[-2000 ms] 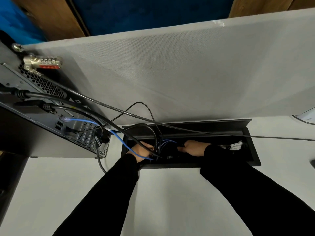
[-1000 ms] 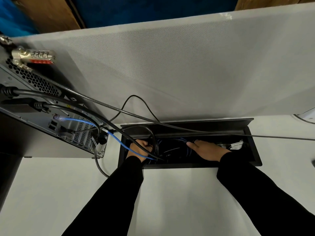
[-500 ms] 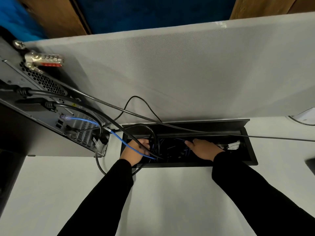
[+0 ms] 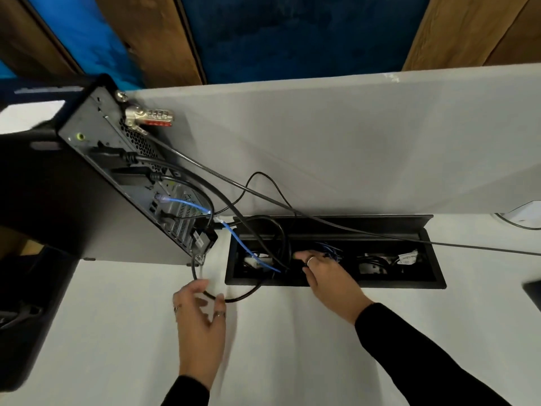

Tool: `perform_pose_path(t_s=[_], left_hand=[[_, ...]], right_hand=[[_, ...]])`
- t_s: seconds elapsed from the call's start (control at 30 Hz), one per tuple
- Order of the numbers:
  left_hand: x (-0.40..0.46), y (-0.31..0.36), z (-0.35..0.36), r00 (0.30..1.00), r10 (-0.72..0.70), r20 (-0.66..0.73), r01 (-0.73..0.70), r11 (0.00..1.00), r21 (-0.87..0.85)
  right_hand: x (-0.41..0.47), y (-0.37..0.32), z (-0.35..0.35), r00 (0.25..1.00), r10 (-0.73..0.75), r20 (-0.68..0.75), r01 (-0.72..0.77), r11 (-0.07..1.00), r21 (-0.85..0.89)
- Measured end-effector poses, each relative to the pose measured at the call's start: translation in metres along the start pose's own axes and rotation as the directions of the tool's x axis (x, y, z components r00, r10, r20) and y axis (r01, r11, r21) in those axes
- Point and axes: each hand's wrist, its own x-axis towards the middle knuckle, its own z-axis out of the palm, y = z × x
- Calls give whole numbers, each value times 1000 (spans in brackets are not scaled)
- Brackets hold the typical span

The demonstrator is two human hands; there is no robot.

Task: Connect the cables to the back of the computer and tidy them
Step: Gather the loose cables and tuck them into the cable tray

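Observation:
The black computer tower [image 4: 96,159] stands at the left, its back panel facing the cable box. A blue network cable [image 4: 187,204] and several black cables run from the panel into the open black cable box [image 4: 336,284] sunk in the white desk. My left hand [image 4: 202,315] lies on the desk in front of the box, fingers apart, touching a loop of black cable [image 4: 237,298] that spills over the box's front edge. My right hand [image 4: 325,273] reaches into the box's middle, fingertips among the black cables; its grip is hidden.
A combination lock [image 4: 149,117] sits on the tower's top corner, and its grey steel cable [image 4: 380,234] runs right across the box's raised lid. A grey partition [image 4: 351,142] stands directly behind the box. A dark object [image 4: 534,291] lies at the right edge.
My left hand has come out of the box's left end onto the desk, beside the black cable loop. My right hand has shifted left inside the box. The view has tilted up.

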Motion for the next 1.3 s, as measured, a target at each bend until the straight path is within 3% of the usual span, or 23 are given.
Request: perform_pose_path(t_s=[0.07, 0.13, 0.27, 0.37, 0.43, 0.67, 0.8, 0.9, 1.03, 1.2, 1.3], left_hand=[[5, -6, -1, 973, -231, -26, 227, 968, -104], [13, -11, 0, 932, -363, 15, 356, 906, -230], [24, -11, 6, 905, -408, 121, 420, 807, -416], [32, -11, 8, 892, -428, 147, 438, 737, -514], [37, -10, 9, 887, -428, 170, 447, 712, -542], [53, -6, 23, 901, -377, 214, 434, 778, -454], [58, -4, 30, 868, -421, 263, 493, 676, -547], [58, -4, 38, 898, -393, 201, 439, 758, -482], [56, 2, 44, 951, -277, 134, 307, 885, -350], [55, -3, 52, 980, -103, 171, 125, 985, -120], [51, -4, 60, 969, 85, 231, -122, 981, 153]], right_hand=[[8, -3, 5, 997, 41, 60, -44, 997, 64], [15, -5, 8, 992, 86, 87, -96, 987, 126], [26, 1, 6, 981, 137, 139, -176, 928, 327], [31, 5, 1, 976, 115, 187, -179, 908, 379], [34, 7, 3, 975, 82, 205, -148, 931, 334], [43, 12, 6, 981, 72, 179, -110, 971, 214], [43, 14, 1, 981, 156, 116, -131, 971, -200], [41, 7, 0, 979, 166, 116, -97, 887, -452], [46, 7, 3, 981, 136, 137, -46, 852, -522], [46, 9, -1, 975, 121, 186, -47, 932, -358], [46, 11, -2, 974, 124, 189, -72, 962, -262]])
